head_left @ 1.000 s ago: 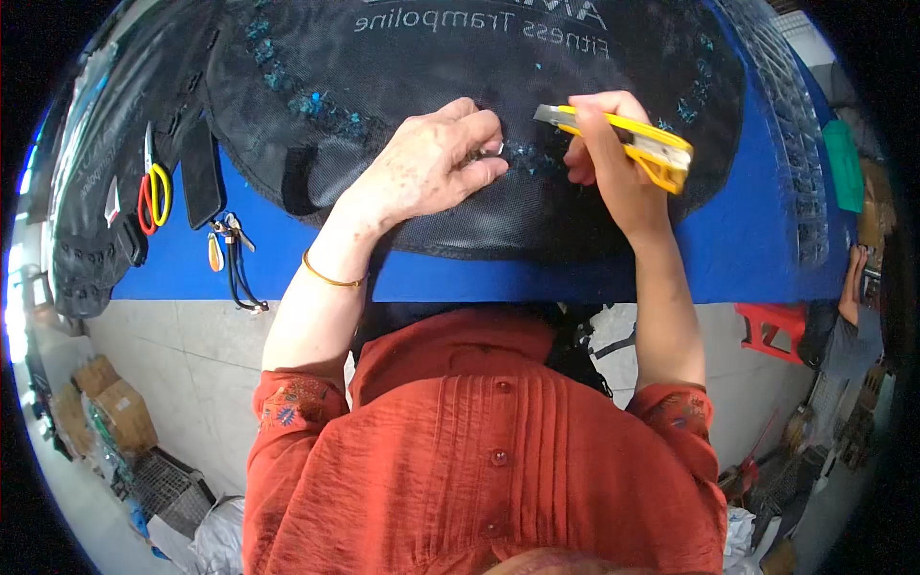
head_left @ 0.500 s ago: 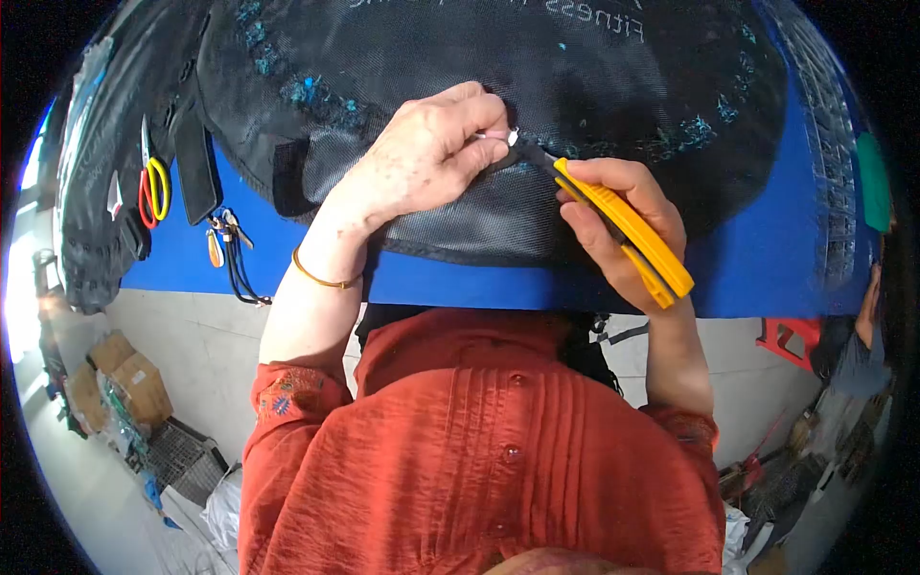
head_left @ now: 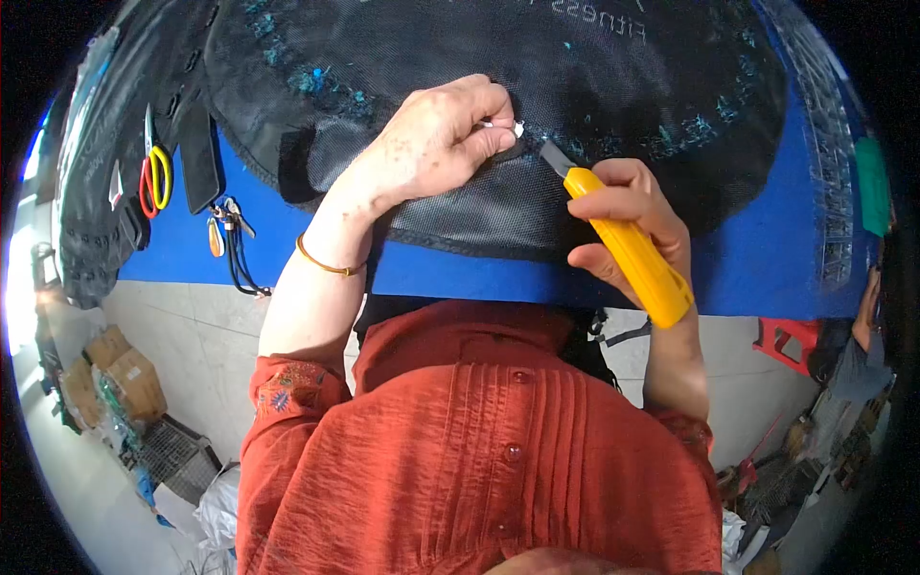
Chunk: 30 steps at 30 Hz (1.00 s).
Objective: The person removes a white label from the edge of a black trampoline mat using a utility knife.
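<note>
A yellow utility knife [head_left: 628, 251] is in my right hand [head_left: 644, 213], its grey blade out and pointing up and left. The blade tip stands just right of my left hand [head_left: 443, 139]. Thumb and forefinger of my left hand are pinched together on a small white scrap [head_left: 518, 128] at the black mesh fabric [head_left: 450, 228]. Blue-green thread tufts [head_left: 671, 142] run in a curved line across that fabric. Whether the blade touches the mesh I cannot tell.
Scissors with red and yellow handles [head_left: 155, 177], a black pouch [head_left: 198, 165] and a bunch of keys [head_left: 230, 218] lie left on the blue table [head_left: 431, 282]. Cardboard boxes [head_left: 134, 381] stand on the floor at lower left. A red object [head_left: 788, 343] is at right.
The utility knife has turned in my right hand, and its blade has drawn away from my left fingertips. My left hand still pinches at almost the same spot.
</note>
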Tool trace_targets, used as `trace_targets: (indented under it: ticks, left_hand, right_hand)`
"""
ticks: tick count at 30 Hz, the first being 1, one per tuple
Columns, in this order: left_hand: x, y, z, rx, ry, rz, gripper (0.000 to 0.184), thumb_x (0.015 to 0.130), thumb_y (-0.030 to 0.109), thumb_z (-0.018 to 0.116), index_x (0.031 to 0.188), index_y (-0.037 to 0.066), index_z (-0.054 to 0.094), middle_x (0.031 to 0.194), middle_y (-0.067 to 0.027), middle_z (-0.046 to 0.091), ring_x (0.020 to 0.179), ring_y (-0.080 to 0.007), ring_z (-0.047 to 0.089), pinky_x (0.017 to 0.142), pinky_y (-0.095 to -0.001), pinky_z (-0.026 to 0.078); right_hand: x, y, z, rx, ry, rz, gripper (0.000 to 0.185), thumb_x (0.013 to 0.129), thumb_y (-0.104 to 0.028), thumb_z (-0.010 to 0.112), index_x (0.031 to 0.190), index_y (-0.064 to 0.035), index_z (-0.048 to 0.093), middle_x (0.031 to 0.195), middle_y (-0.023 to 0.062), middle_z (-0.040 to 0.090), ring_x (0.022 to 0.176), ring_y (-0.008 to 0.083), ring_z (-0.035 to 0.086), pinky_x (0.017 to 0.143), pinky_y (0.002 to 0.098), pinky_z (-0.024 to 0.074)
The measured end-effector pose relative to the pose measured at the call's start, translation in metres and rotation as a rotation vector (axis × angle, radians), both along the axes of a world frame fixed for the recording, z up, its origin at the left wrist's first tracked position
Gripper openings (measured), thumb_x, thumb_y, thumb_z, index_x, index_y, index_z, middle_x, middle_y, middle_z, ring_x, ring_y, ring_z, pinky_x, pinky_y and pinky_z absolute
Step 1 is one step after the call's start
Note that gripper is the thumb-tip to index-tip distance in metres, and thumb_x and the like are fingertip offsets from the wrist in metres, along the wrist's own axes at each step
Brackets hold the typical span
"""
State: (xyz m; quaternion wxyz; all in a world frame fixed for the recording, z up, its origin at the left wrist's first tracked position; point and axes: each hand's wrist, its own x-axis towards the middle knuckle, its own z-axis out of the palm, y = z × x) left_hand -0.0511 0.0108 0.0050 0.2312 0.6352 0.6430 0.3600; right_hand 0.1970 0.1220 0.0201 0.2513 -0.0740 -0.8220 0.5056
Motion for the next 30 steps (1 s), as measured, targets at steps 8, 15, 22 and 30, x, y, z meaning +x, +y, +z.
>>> trace_targets:
  ticks: [8, 15, 22, 30]
  left_hand:
    - [0.0, 0.0, 0.0, 0.0, -0.065, 0.01, 0.012, 0.094, 0.011, 0.071, 0.097, 0.003, 0.062, 0.087, -0.0067, 0.062, 0.08, -0.017, 0.061, 0.074, -0.031, 0.051]
    - [0.001, -0.002, 0.001, -0.016, -0.053, 0.045, 0.013, 0.093, 0.011, 0.071, 0.098, 0.002, 0.063, 0.087, -0.0071, 0.063, 0.081, -0.0165, 0.06, 0.074, -0.0305, 0.05]
    - [0.0, -0.001, 0.002, -0.026, -0.024, 0.028, 0.016, 0.093, 0.013, 0.072, 0.098, 0.001, 0.063, 0.088, -0.0091, 0.062, 0.082, -0.0194, 0.06, 0.075, -0.0321, 0.049]
    - [0.001, -0.002, 0.002, -0.015, -0.045, 0.019, 0.014, 0.093, 0.013, 0.071, 0.097, 0.002, 0.063, 0.089, -0.0086, 0.062, 0.083, -0.0198, 0.061, 0.076, -0.0327, 0.05]
  right_hand:
    - [0.007, -0.035, 0.004, 0.028, -0.127, 0.0, 0.035, 0.084, -0.014, 0.085, 0.116, -0.0167, 0.073, 0.113, 0.0061, 0.057, 0.106, 0.0231, 0.058, 0.094, 0.0326, 0.0446]
    - [0.009, -0.035, -0.012, 0.129, -0.083, 0.048, 0.034, 0.087, -0.018, 0.083, 0.118, -0.0131, 0.068, 0.112, 0.0075, 0.057, 0.105, 0.0223, 0.057, 0.093, 0.0335, 0.0447]
    - [0.007, -0.034, -0.018, 0.069, -0.003, 0.064, 0.039, 0.085, -0.012, 0.083, 0.119, -0.0098, 0.064, 0.113, 0.007, 0.057, 0.102, 0.0186, 0.06, 0.089, 0.0315, 0.0487]
    - [0.009, -0.037, -0.012, -0.108, -0.047, 0.042, 0.04, 0.084, -0.008, 0.083, 0.12, -0.0173, 0.067, 0.115, 0.0052, 0.057, 0.09, 0.0176, 0.065, 0.079, 0.0282, 0.0525]
